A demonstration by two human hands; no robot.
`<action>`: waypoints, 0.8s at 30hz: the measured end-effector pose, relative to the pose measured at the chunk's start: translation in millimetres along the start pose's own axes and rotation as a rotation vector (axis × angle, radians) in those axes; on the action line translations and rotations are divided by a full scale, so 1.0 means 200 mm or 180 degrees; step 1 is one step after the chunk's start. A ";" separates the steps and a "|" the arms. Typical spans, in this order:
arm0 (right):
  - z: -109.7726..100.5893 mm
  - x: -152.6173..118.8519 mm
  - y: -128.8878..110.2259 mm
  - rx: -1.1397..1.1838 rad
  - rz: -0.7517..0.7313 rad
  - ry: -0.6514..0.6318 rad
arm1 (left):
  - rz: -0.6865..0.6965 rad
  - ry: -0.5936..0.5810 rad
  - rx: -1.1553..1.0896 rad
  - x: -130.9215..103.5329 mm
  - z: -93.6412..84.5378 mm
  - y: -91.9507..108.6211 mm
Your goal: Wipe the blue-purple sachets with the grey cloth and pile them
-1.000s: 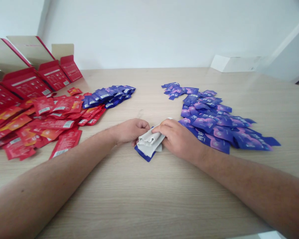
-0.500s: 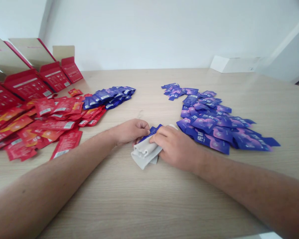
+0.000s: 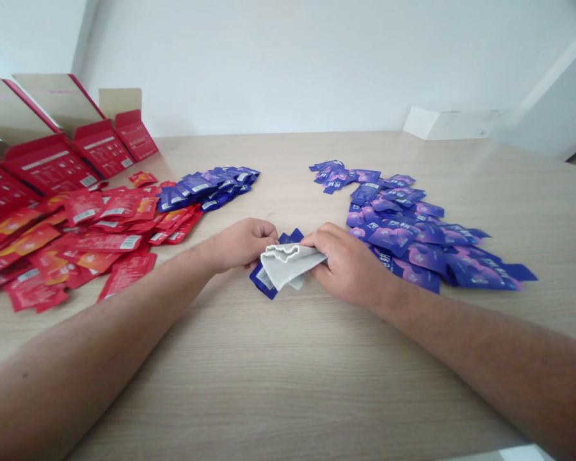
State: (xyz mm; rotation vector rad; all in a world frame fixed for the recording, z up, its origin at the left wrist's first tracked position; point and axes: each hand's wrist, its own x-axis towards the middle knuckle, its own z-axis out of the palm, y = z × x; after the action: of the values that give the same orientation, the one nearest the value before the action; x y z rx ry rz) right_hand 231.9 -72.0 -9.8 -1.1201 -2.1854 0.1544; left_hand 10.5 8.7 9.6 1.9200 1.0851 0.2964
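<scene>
In the middle of the table, my right hand [image 3: 348,262] is closed on a folded white cloth [image 3: 290,262], its loose edge hanging to the left. Partly under the cloth lies a blue sachet [image 3: 263,282]; its barcode label shows at the lower left and its notched end sticks out above. My left hand [image 3: 247,244] is closed with bent fingers at the sachet's left edge, apparently pinching it. The fingertips are partly hidden.
A pile of blue-purple sachets [image 3: 403,234] spreads to my right. Blue sachets [image 3: 211,186] lie stacked at back left, beside a heap of red sachets [image 3: 91,237]. Open red boxes [image 3: 52,163] line the far left. A white box [image 3: 451,125] stands at back right.
Both hands and the cloth have shifted slightly away from me. The cloth has lifted and turned, so the labelled lower part of the blue sachet now shows beneath it.
</scene>
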 end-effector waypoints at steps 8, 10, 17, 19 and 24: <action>0.00 0.00 -0.01 0.0073 -0.0038 0.0260 | 0.0537 0.0851 0.2314 -0.05 -0.11 0.10; 0.00 0.00 -0.02 0.0102 -0.0069 0.0289 | 0.0627 0.0740 0.2635 -0.06 -0.08 0.12; 0.00 0.00 -0.01 0.0139 -0.0148 0.0320 | 0.0786 -0.0124 0.2789 -0.11 0.09 0.20; 0.00 0.00 -0.01 0.0161 -0.0159 0.0323 | 0.0906 -0.0219 0.2764 -0.11 0.11 0.19; 0.00 0.00 -0.02 0.0178 -0.0153 0.0306 | 0.0683 -0.0096 0.2934 -0.08 0.09 0.12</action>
State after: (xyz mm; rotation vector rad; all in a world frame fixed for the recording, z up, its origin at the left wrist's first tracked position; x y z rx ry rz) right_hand 230.3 -74.2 -8.1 -1.0224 -2.1080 0.1371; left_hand 25.0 -19.3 22.2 2.8482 1.0875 -0.1627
